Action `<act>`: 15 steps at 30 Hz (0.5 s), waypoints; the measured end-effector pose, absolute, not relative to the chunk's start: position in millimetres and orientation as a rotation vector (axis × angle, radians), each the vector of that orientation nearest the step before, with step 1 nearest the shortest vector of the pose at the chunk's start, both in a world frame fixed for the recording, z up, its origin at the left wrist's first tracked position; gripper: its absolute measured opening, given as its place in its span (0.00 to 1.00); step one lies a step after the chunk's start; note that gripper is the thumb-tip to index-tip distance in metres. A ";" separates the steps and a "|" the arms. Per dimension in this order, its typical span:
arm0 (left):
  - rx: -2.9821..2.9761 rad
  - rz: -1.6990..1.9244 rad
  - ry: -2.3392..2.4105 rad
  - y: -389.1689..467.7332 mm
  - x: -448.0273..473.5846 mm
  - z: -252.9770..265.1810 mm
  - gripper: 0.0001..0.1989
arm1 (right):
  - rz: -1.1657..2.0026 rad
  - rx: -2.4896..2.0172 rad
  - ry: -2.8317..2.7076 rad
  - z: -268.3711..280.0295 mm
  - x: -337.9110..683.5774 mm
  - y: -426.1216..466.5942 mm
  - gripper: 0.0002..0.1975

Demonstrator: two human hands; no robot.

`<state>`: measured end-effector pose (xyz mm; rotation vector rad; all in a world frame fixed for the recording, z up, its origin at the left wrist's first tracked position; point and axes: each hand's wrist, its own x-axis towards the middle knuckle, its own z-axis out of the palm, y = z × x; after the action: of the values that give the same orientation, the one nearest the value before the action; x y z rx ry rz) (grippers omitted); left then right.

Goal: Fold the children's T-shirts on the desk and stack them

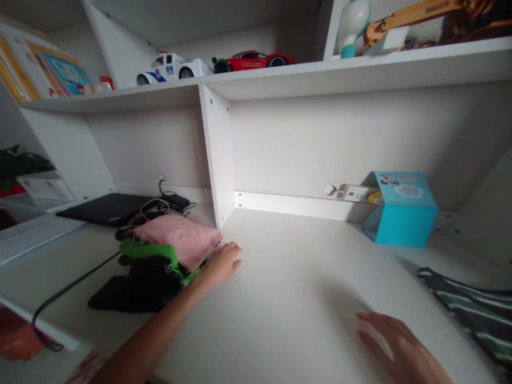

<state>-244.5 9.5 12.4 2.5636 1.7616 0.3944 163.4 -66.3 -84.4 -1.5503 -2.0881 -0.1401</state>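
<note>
Two hands [220, 264], perhaps three folded garments [176, 240].

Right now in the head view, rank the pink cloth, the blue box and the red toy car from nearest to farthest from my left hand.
Measured from the left hand:
1. Pink cloth, folded on the clothes pile, right at the fingers.
2. Blue box, off to the right at the back of the desk.
3. Red toy car, up on the shelf above.
</note>
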 end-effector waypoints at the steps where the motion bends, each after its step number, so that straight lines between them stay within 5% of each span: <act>1: 2.572 0.341 1.877 14.5 -253.1 21.2 0.10 | -0.165 -1.563 -2.093 -87.2 156.8 -67.5 0.22; 6: 2.433 0.102 2.334 46.5 -289.1 51.8 0.11 | -0.176 -1.515 -2.122 -99.8 155.1 -69.8 0.21; 15: 2.350 -0.023 2.307 75.0 -281.2 51.4 0.11 | -0.248 -1.498 -2.154 -99.1 155.2 -74.6 0.19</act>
<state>-281.2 75.0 51.4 2.3499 2.3068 -0.0234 155.2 -74.6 -99.1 -1.4978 -2.1542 -0.2483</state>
